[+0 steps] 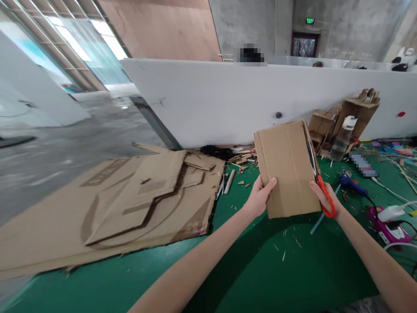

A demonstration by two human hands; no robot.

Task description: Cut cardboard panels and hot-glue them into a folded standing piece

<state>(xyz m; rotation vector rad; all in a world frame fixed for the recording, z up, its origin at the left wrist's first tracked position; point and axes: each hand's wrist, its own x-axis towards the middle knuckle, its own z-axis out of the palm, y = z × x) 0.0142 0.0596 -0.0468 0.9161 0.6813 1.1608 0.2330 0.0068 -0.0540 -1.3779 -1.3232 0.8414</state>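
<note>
A rectangular piece of folded or stacked cardboard point(289, 169) is held up over the green table, tilted slightly. My left hand point(260, 198) grips its lower left edge, thumb on the front face and the other fingers hidden behind. At the lower right edge, my right hand point(329, 202) pinches the cardboard with the thumb in front. Orange-handled scissors point(326, 199) are also in my right hand, their blades lying along the cardboard's right side.
Large flat cardboard sheets point(130, 195) cover the table's left. Scraps lie along the white partition point(208, 100). On the right are a bottle point(342, 141), a blue glue gun point(353, 184), a phone point(363, 164), a pink power strip point(395, 232) with cables, and a cardboard model point(358, 115).
</note>
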